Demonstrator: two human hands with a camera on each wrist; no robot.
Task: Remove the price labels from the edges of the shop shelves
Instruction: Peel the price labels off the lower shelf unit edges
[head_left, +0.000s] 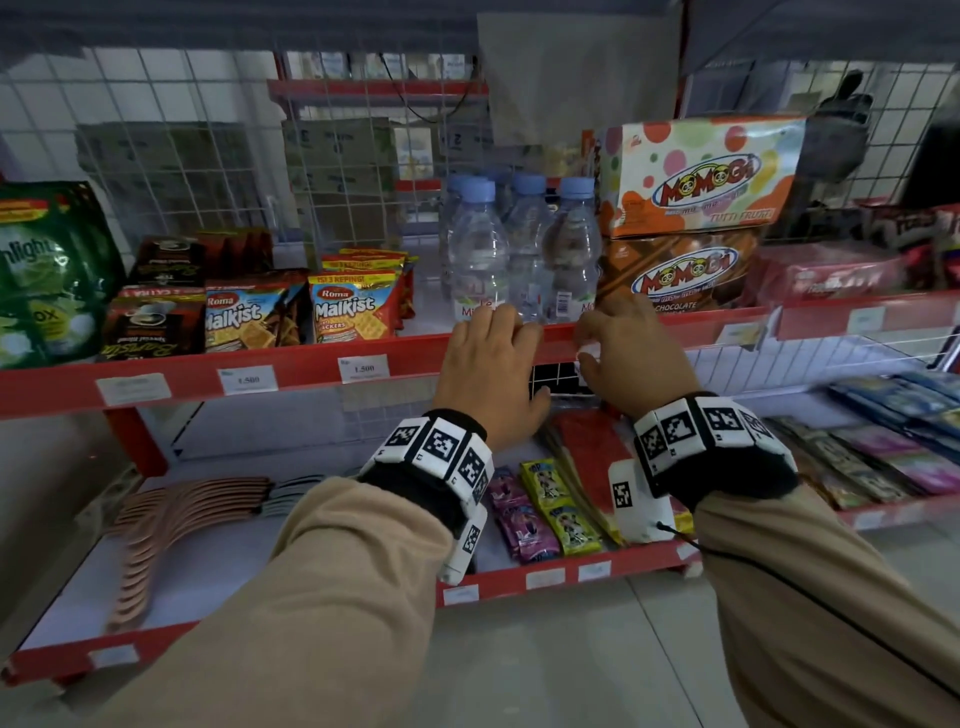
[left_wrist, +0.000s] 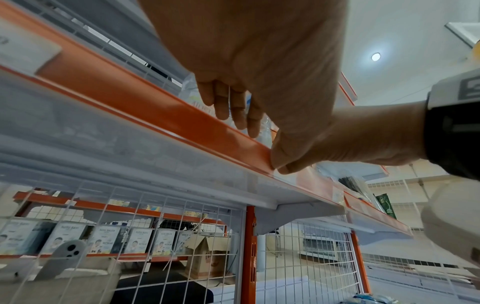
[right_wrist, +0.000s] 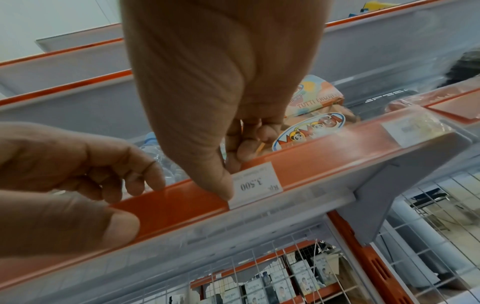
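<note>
Red shelf edge (head_left: 291, 371), head view: both hands at the rail, left hand (head_left: 491, 364) draped over it, fingers relaxed. Left wrist view: left fingers (left_wrist: 233, 107) rest atop the strip. Right wrist view: right hand (right_wrist: 207, 123) pinches the 3.500 price label (right_wrist: 255, 184) at its corner; best slid sideways, unbent.

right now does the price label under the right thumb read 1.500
No, the price label that the right hand pinches on the shelf edge reads 3.500.

Two hands (head_left: 493, 364); two Momogi boxes (head_left: 701, 176); two Malkist packs (head_left: 353, 306) in front.
</note>
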